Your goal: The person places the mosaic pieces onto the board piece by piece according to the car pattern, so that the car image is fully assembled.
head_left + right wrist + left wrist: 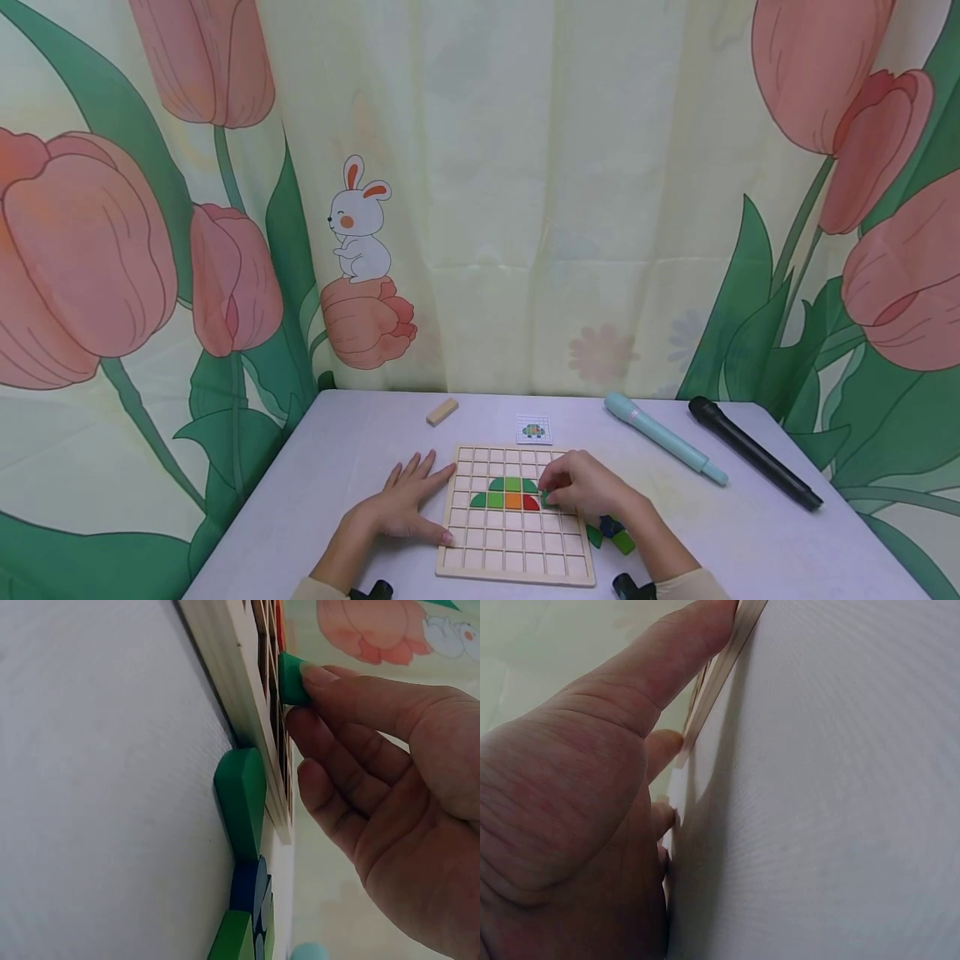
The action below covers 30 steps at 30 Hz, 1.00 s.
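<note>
A wooden grid board (517,562) lies on the table with several green pieces, an orange square (513,501) and a red quarter-round piece (530,503) set in its upper cells. My left hand (401,504) is spread flat at the board's left side, its thumb (682,652) and a fingertip touching the edge. Over the right part of the grid, my right hand (588,486) pinches a small green block (292,679) between thumb and finger. The block's lower edge is right at the grid in the right wrist view. The other right-hand fingers curl loosely beneath.
Loose pieces lie by the board's right edge: a green leaf-shaped one (241,799), dark blue ones (611,526) and a green one (623,542). Behind the board are a picture card (534,430) and a wooden block (442,412). A teal stick (663,437) and black stick (753,454) lie right.
</note>
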Tool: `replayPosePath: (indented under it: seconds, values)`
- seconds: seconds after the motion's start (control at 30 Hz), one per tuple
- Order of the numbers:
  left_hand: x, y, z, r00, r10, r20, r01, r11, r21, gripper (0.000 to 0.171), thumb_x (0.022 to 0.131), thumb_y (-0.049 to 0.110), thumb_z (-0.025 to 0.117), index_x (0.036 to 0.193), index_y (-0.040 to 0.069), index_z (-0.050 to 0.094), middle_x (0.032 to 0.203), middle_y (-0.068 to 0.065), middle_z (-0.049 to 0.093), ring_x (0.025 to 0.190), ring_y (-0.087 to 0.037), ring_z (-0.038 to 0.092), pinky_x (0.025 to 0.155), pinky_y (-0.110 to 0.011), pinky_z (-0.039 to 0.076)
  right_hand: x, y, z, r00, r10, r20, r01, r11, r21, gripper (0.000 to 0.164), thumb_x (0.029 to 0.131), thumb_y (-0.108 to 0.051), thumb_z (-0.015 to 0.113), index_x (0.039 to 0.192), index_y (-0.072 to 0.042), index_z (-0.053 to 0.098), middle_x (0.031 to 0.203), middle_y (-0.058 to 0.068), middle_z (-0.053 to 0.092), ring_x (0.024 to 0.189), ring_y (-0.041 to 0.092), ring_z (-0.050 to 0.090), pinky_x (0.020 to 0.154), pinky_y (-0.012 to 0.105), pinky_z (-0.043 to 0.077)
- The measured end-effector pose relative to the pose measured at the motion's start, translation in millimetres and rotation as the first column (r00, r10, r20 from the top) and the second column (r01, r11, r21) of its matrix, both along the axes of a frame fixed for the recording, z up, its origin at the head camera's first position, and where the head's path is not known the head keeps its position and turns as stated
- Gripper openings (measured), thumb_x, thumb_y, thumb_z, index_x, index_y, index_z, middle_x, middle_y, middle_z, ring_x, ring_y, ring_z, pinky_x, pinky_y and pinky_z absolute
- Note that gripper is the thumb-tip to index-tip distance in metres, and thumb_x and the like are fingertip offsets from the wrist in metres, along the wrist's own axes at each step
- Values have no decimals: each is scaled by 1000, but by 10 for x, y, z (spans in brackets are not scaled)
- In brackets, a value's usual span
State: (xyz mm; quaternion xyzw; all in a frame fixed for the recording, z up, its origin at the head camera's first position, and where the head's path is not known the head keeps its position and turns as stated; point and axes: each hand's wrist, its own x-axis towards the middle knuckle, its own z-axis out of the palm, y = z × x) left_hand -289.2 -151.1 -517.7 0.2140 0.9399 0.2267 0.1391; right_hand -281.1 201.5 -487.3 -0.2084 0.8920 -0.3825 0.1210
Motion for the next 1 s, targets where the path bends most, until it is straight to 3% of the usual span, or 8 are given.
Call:
replayPosePath:
  seconds: [0.67, 1.0]
  values:
    - [-17, -3, -20, 1000, 4, 3, -4, 1000, -15, 116, 67, 76, 82, 164, 33, 34, 175, -16, 14, 162, -42, 2, 126, -71, 2, 15, -9, -22, 1000, 9, 9, -9, 1000, 16, 16, 87, -2, 81, 97, -15, 80, 89, -2, 69, 84, 18, 58, 69, 23, 50]
    - [-22, -9, -36, 1000, -1, -2, 1, 1000, -15, 117, 67, 76, 82, 164, 33, 33, 175, -16, 13, 162, -42, 2, 125, -72, 2, 20, -11, -16, 1000, 14, 0, -14, 999, 41, 16, 87, -1, 81, 94, -15, 79, 89, -3, 69, 83, 18, 59, 70, 24, 51]
